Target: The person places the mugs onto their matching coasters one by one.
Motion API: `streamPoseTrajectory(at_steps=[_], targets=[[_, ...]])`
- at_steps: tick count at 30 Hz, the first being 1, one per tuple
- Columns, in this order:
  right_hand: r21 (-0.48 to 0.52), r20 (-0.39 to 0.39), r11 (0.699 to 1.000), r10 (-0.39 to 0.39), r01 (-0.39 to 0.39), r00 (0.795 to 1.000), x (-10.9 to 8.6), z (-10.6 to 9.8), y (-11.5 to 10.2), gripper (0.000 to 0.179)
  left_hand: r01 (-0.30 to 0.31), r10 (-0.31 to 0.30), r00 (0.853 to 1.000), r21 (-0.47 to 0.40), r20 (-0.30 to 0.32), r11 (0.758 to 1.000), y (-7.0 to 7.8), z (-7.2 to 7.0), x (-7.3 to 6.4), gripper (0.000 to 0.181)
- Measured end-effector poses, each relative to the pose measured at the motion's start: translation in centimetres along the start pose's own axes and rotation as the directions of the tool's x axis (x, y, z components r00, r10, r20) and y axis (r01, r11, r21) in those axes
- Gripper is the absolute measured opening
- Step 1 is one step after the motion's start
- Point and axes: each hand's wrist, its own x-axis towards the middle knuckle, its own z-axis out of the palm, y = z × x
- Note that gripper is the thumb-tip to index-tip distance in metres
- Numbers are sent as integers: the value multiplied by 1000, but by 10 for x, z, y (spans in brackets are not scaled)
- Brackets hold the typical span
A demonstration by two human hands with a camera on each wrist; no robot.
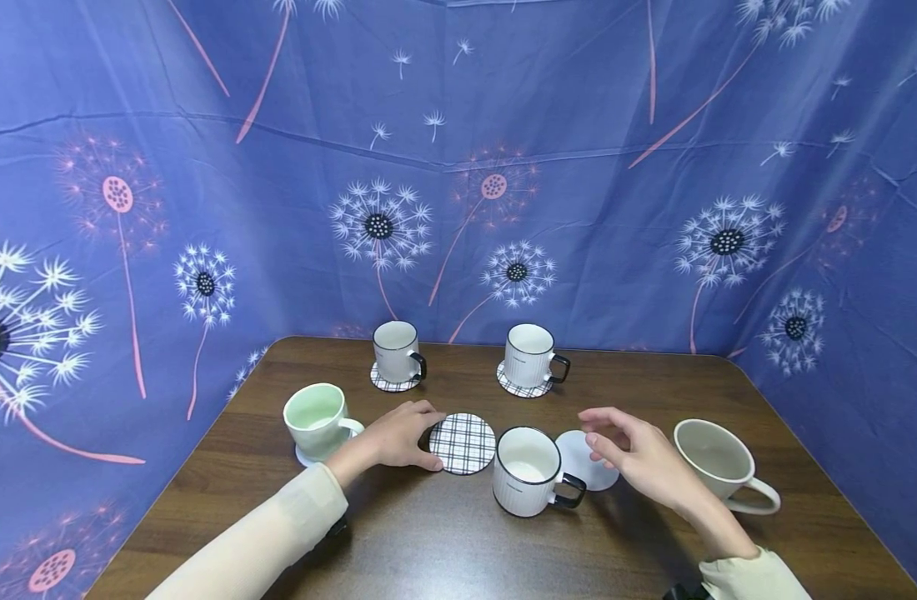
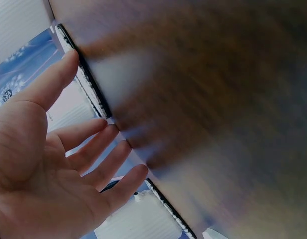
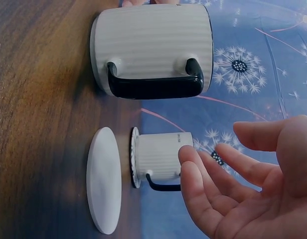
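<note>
A round plaid coaster (image 1: 462,444) lies on the table. My left hand (image 1: 402,433) rests beside it, thumb and fingertips spread at its left edge. In the left wrist view this coaster (image 2: 83,72) shows edge-on by the thumb and forefinger. A white ribbed mug (image 1: 524,475) with black rim and handle stands upright just right of the plaid coaster. Over a plain white round coaster (image 1: 574,458) hovers my right hand (image 1: 631,454), fingers loosely bent and holding nothing. The right wrist view shows this white coaster (image 3: 104,179) flat on the table, apart from the fingers.
Two ribbed mugs, a left one (image 1: 394,358) and a right one (image 1: 528,358), stand on plaid coasters at the back. A green mug (image 1: 313,429) sits on a coaster at left; a wide beige mug (image 1: 714,458) stands at right. Blue cloth (image 1: 458,233) hangs behind.
</note>
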Motion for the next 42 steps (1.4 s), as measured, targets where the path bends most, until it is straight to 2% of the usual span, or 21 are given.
streamPoseTrajectory(at_steps=[13,18,24,30,42], targets=[[-44,35,998,41,-39,999,-6,2,3,30,23,-23,1000,4,12,1000,3,-1,0,77],[-30,89,998,60,-58,994,-8,3,1,31,30,-30,999,7,14,1000,3,-1,1,77],[-46,153,999,33,-26,988,-10,4,0,34,37,-37,999,4,16,999,2,0,2,76],[-23,208,999,34,-30,978,-11,9,2,36,36,-36,999,3,16,999,1,0,2,76],[58,288,998,5,-23,958,-16,15,7,29,35,-35,999,10,15,999,2,0,1,77]])
